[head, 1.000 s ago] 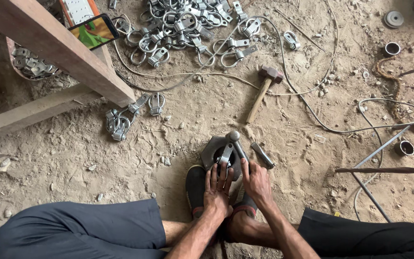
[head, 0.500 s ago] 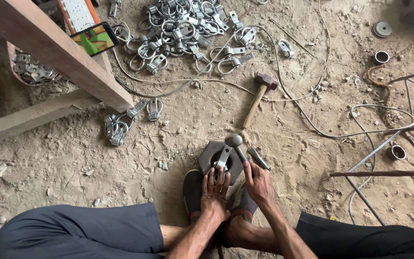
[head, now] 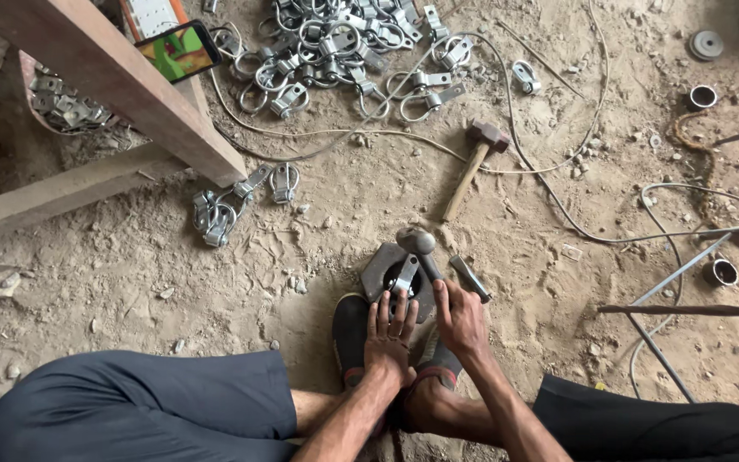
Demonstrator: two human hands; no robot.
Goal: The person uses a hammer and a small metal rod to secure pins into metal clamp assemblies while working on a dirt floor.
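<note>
Clamp piece [head: 403, 280], a small bent strip of grey metal, is held flat on a dark steel block [head: 380, 267] that sits on the sandy floor [head: 130, 282], right in front of the person's feet. It is pressed down by the fingertips of the left hand [head: 388, 332], which is spread open over it and not closed into a fist. A hammer [head: 422, 248] with a round grey head is gripped by the right hand [head: 460, 315], whose fingers are wrapped around the handle; a short grey bar [head: 470, 279] lies just beside that hand. Half a second ago the hammer head was seen a little higher above the block; now it is seen lower and closer to the metal strip, so a hit looks to be landing or just landed. The left hand has stayed in the same spot, so the piece has been kept in place. Further out, a second hammer [head: 475, 160] with a wooden handle lies on the sand, well apart from the hands. A few finished clamps [head: 218, 210] lie near a wooden beam [head: 121, 85], and a big pile of clamps [head: 344, 47] is seen at the top. Thin wires [head: 558, 188] are spread across the floor.
</note>
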